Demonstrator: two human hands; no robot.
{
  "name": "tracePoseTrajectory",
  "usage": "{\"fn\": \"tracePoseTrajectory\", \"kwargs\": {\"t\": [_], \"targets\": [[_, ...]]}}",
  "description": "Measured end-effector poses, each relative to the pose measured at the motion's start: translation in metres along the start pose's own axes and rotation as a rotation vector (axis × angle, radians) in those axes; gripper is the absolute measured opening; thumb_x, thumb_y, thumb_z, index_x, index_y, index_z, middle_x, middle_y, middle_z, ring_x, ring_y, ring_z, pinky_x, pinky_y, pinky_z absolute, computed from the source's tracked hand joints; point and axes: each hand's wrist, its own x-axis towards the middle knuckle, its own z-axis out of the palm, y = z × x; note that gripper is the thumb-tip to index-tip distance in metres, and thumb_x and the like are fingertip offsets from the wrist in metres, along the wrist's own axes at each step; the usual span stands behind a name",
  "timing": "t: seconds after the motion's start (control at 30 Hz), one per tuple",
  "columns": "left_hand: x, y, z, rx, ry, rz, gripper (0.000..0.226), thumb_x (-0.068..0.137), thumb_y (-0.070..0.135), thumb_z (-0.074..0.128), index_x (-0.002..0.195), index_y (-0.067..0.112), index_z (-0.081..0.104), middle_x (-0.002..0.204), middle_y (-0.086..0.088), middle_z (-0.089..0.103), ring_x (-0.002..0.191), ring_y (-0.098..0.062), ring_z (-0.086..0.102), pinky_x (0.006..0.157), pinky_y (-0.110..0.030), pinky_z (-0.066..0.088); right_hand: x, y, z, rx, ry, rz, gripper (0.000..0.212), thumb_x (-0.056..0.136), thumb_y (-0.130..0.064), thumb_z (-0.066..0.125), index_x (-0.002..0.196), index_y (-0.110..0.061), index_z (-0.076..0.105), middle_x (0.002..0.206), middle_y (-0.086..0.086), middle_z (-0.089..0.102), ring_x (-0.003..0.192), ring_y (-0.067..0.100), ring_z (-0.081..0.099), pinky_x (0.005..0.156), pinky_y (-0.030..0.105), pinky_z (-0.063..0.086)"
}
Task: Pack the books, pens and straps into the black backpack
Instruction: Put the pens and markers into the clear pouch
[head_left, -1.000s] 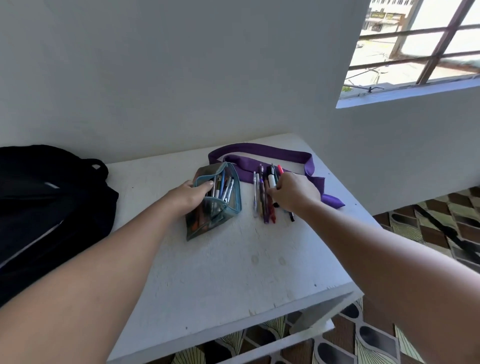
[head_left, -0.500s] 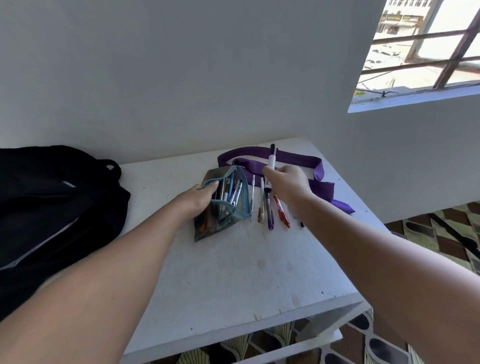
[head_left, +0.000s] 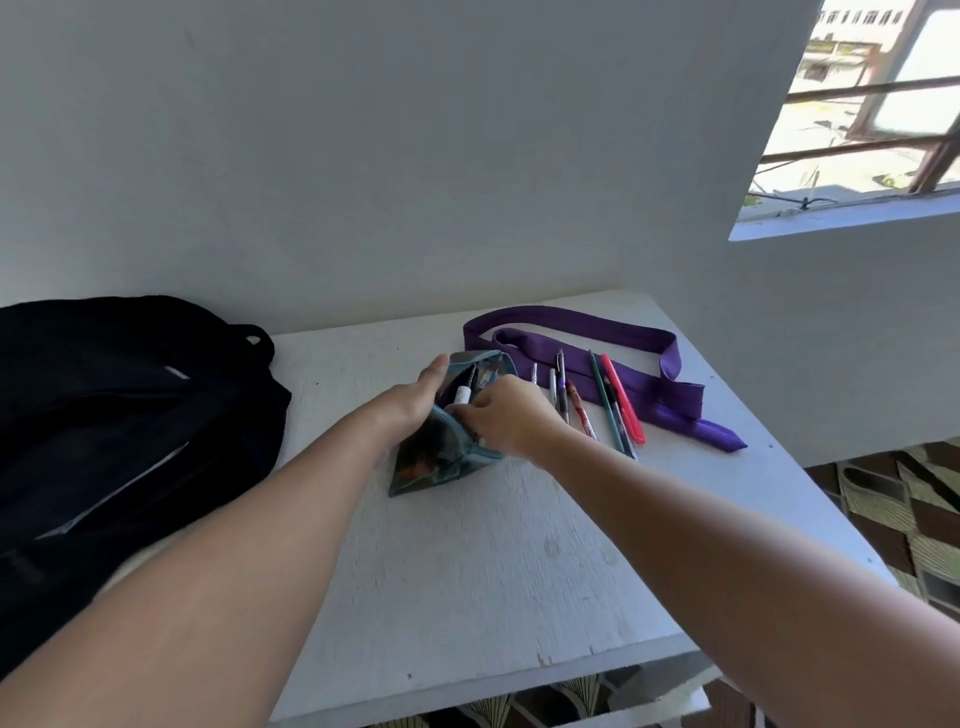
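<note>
A teal-edged pencil pouch (head_left: 441, 457) lies open on the white table (head_left: 493, 571). My left hand (head_left: 415, 397) holds its left side, fingers along the rim. My right hand (head_left: 506, 415) is over the pouch mouth, pinching a white and black marker (head_left: 463, 394) that pokes into the pouch. Several loose pens (head_left: 597, 405) lie in a row to the right, partly on a purple strap (head_left: 587, 343). The black backpack (head_left: 114, 431) sits at the table's left end. No books are in view.
A grey wall stands right behind the table. The table's right and front edges drop to a patterned floor (head_left: 909, 509). A barred window (head_left: 872, 114) is at the upper right.
My right hand lifted the white marker off the row of pens, carried it left and lowered it into the pouch. The left hand stayed on the pouch.
</note>
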Motion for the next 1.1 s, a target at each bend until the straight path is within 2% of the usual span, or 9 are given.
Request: {"fn": "tracePoseTrajectory", "kwargs": {"t": [0.13, 0.27, 0.33, 0.47, 0.53, 0.63, 0.77, 0.97, 1.1], "targets": [[-0.007, 0.005, 0.004, 0.021, -0.011, 0.062, 0.077, 0.089, 0.077, 0.052, 0.145, 0.024, 0.054, 0.154, -0.007, 0.048, 0.140, -0.029, 0.045, 0.102, -0.035, 0.035, 0.002, 0.002, 0.005, 0.071, 0.013, -0.025, 0.047, 0.103, -0.045, 0.059, 0.070, -0.011, 0.059, 0.062, 0.004, 0.050, 0.056, 0.018, 0.043, 0.052, 0.030, 0.033], [-0.004, 0.012, -0.001, -0.039, 0.101, 0.161, 0.040, 0.100, 0.053, 0.054, 0.121, 0.022, 0.067, 0.129, -0.004, 0.065, 0.105, -0.021, 0.057, 0.086, -0.031, 0.039, 0.006, -0.009, 0.012, -0.003, -0.054, -0.045, 0.044, 0.109, -0.037, 0.048, 0.081, -0.008, 0.065, 0.073, 0.007, 0.060, 0.067, 0.022, 0.054, 0.062, 0.034, 0.041], [-0.001, 0.017, -0.002, -0.005, 0.127, 0.186, 0.047, 0.101, 0.054, 0.050, 0.129, 0.020, 0.065, 0.131, -0.004, 0.064, 0.109, -0.022, 0.055, 0.088, -0.031, 0.038, 0.008, -0.014, 0.012, -0.030, -0.038, -0.067, 0.044, 0.111, -0.035, 0.044, 0.082, -0.009, 0.064, 0.077, 0.008, 0.062, 0.073, 0.024, 0.058, 0.066, 0.035, 0.044], [0.002, 0.019, 0.000, 0.137, 0.099, 0.114, 0.070, 0.099, 0.065, 0.043, 0.146, 0.015, 0.054, 0.153, -0.014, 0.047, 0.137, -0.032, 0.047, 0.106, -0.038, 0.037, 0.007, -0.002, 0.005, 0.076, 0.086, -0.059, 0.051, 0.109, -0.040, 0.048, 0.070, -0.011, 0.062, 0.062, 0.000, 0.058, 0.054, 0.015, 0.049, 0.053, 0.029, 0.038], [0.004, 0.020, 0.002, 0.144, 0.062, 0.093, 0.079, 0.096, 0.070, 0.041, 0.151, 0.013, 0.047, 0.160, -0.015, 0.040, 0.143, -0.033, 0.041, 0.111, -0.040, 0.034, 0.008, 0.012, -0.005, 0.039, 0.211, -0.036, 0.042, 0.105, -0.040, 0.052, 0.075, -0.013, 0.063, 0.065, -0.003, 0.062, 0.055, 0.016, 0.054, 0.057, 0.033, 0.048], [0.008, 0.023, 0.005, 0.146, 0.039, 0.087, 0.084, 0.095, 0.072, 0.040, 0.152, 0.011, 0.047, 0.161, -0.015, 0.037, 0.145, -0.033, 0.039, 0.114, -0.040, 0.033, 0.003, 0.031, -0.025, -0.213, 0.348, 0.041, 0.022, 0.101, -0.041, 0.055, 0.093, -0.021, 0.060, 0.090, -0.002, 0.065, 0.077, 0.022, 0.064, 0.064, 0.039, 0.053], [0.016, 0.022, 0.008, 0.194, 0.023, 0.093, 0.086, 0.095, 0.074, 0.036, 0.153, 0.011, 0.044, 0.162, -0.015, 0.036, 0.145, -0.033, 0.038, 0.115, -0.041, 0.031, -0.004, 0.048, -0.035, -0.489, 0.334, 0.139, 0.034, 0.101, -0.048, 0.057, 0.109, -0.016, 0.063, 0.115, 0.007, 0.055, 0.090, 0.028, 0.061, 0.074, 0.041, 0.052], [0.020, 0.015, 0.004, 0.176, 0.005, 0.099, 0.086, 0.097, 0.073, 0.036, 0.156, 0.011, 0.040, 0.163, -0.016, 0.033, 0.147, -0.033, 0.035, 0.119, -0.043, 0.029, -0.002, 0.057, -0.023, -0.500, 0.315, 0.210, 0.060, 0.098, -0.070, 0.049, 0.111, -0.014, 0.068, 0.132, 0.011, 0.054, 0.121, 0.034, 0.055, 0.094, 0.047, 0.049], [0.020, 0.013, 0.003, 0.196, -0.007, 0.091, 0.091, 0.093, 0.078, 0.034, 0.155, 0.012, 0.043, 0.162, -0.015, 0.036, 0.146, -0.033, 0.038, 0.120, -0.046, 0.030, 0.004, 0.045, -0.018, -0.524, 0.273, 0.246, 0.054, 0.096, -0.068, 0.054, 0.108, -0.017, 0.070, 0.135, 0.011, 0.054, 0.129, 0.035, 0.048, 0.107, 0.053, 0.039]]}}
